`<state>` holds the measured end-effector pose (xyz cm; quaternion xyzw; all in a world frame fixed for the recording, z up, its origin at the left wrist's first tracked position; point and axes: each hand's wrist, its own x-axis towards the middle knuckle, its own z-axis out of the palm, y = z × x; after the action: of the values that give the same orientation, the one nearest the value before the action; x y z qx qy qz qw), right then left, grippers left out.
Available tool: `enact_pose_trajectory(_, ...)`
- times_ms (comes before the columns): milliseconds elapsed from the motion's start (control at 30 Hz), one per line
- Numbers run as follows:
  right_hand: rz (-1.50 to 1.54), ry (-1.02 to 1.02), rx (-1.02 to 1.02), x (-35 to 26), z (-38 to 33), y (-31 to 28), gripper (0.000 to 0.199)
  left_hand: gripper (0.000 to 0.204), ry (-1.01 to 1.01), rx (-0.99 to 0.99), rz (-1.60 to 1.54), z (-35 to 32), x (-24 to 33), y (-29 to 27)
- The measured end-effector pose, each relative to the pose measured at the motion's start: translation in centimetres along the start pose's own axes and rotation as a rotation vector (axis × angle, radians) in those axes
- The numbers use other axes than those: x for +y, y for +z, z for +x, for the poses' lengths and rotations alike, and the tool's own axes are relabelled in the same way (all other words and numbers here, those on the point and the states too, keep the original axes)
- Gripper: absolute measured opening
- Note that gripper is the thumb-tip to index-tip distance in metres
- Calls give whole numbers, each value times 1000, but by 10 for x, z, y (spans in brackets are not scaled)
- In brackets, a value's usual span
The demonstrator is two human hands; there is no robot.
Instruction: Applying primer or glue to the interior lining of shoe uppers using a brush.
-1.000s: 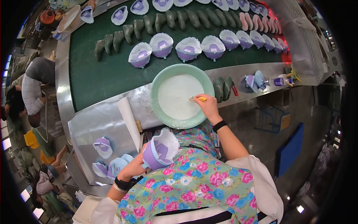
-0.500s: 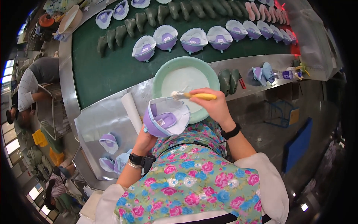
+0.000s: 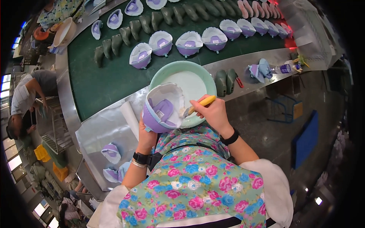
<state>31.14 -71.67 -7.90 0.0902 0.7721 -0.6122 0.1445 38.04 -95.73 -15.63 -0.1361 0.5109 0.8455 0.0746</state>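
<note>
My left hand (image 3: 146, 135) grips a purple shoe upper (image 3: 153, 120) from its left side, with the white-lined opening tilted up. A brush (image 3: 206, 101) with a yellow handle is pinched in my right hand (image 3: 214, 114). Its bristles touch the white lining at the upper's right edge. Just beyond both hands stands a pale green basin (image 3: 210, 69) holding white liquid (image 3: 186, 84); the upper overlaps part of its near left side. Right of the basin lie a pair of dark green shoe lasts (image 3: 225, 82) and a red-handled tool (image 3: 239, 82).
Rows of purple uppers (image 3: 189, 44), dark lasts (image 3: 146, 23) and pink insoles (image 3: 249, 8) line the green belt (image 3: 95, 81). More uppers (image 3: 111, 152) lie on the metal tray (image 3: 91, 133) at left, beside a white roll (image 3: 129, 117). A plastic bottle (image 3: 283, 68) stands far right. A co-worker (image 3: 28, 91) bends at left.
The brush has come down and toward me, from over the basin onto the upper's right inner edge. The upper is raised slightly and turned. The co-worker at left has shifted.
</note>
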Motion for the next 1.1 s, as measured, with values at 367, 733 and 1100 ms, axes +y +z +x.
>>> enact_pose_trajectory(367,-142,-186,13,3,16,3,20,43,-33,184,-249,2,11,-7)
enact_pose_trajectory(733,-28,-373,-331,-61,14,12,13,37,-637,73,-755,-6,1,-43)
enact_pose_trajectory(1100,-279,-299,-409,-49,59,36,13,17,-990,-33,-843,-5,27,-2)
